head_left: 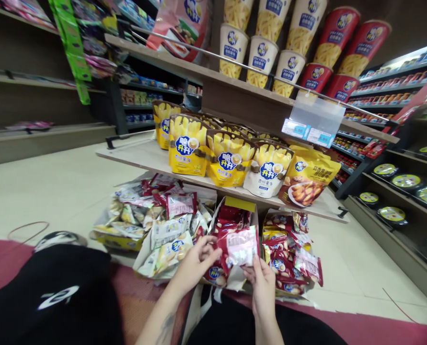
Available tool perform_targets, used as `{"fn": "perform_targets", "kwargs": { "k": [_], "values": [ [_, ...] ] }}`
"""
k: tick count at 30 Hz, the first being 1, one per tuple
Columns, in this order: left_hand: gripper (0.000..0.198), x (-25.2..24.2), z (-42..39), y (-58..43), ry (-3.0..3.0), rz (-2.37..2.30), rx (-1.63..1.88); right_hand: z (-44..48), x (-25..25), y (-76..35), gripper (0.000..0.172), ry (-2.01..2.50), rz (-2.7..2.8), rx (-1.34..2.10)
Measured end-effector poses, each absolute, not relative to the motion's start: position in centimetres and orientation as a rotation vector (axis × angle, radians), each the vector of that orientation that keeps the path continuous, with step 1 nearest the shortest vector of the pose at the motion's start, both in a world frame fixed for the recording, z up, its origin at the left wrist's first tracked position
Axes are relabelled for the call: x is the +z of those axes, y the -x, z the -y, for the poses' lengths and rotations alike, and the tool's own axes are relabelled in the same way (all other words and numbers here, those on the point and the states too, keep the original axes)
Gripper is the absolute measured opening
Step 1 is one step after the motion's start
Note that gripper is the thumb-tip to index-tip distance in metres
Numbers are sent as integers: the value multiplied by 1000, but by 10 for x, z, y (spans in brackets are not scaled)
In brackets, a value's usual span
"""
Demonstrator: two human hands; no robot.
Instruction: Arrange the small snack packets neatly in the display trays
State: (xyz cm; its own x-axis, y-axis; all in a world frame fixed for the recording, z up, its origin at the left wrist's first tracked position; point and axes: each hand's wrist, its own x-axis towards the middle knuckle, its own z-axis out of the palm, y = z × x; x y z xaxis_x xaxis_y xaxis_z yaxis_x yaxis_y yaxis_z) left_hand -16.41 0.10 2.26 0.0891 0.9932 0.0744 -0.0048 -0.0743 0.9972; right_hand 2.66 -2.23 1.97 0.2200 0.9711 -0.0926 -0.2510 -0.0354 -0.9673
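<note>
Over the middle carton on the floor, a small red snack packet is held up with its pale printed panel facing me. My right hand pinches it by the lower right corner, thumb in front. At its left end, the curled thumb and fingers of my left hand close on the red edge; the exact contact is partly hidden. More red packets lie below and behind it. To the left, an open carton holds white and red packets. Another pile of red packets sits on the right.
Just above the cartons juts a low shelf with yellow and white snack pouches. A higher shelf carries snack cups behind a metal rail. My knee is at the left. Shelving with round packs stands right.
</note>
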Motion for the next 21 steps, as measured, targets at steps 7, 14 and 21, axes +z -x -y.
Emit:
{"fn": "perform_targets", "kwargs": {
  "k": [7, 14, 21],
  "values": [
    [35, 25, 3, 161, -1474, -1101, 1066, 31, 22, -6, 52, 1119, 602, 1247],
    [34, 32, 5, 167, -1556, -1182, 1211, 23, 18, -17, 48, 1212, 823, 1060],
    [34, 41, 11, 156, -1383, -1089, 1351, 31, 11, -9, 70, 1274, 1253, 557]
  ]
}}
